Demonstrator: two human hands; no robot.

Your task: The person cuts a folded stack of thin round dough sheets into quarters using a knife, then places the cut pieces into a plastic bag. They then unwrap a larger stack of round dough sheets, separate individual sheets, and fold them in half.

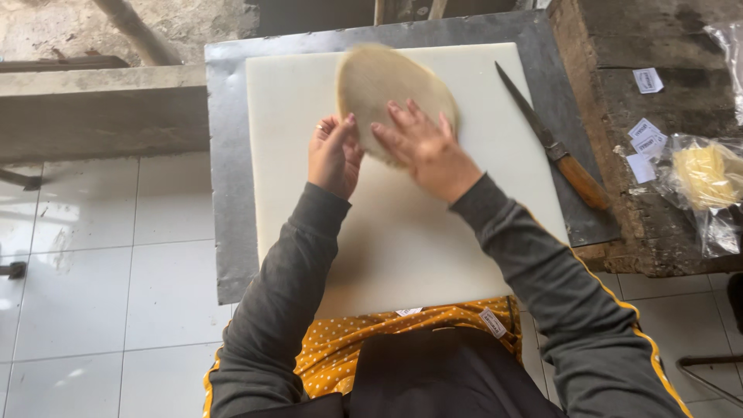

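A pale tan, flat oval sheet of dough (383, 81) lies on the far part of a large white cutting board (402, 232). My right hand (422, 147) rests palm down on the sheet's near edge, fingers spread. At the sheet's left edge is my left hand (333, 153), its fingertips touching the rim and a ring on one finger. Both arms wear dark grey sleeves.
The board sits on a grey metal tabletop (226, 155). A knife with a wooden handle (553, 143) lies right of the board. On a dark wooden bench (619, 85) to the right are paper labels (644, 139) and a clear bag of yellow pieces (704, 176). White tiled floor lies to the left.
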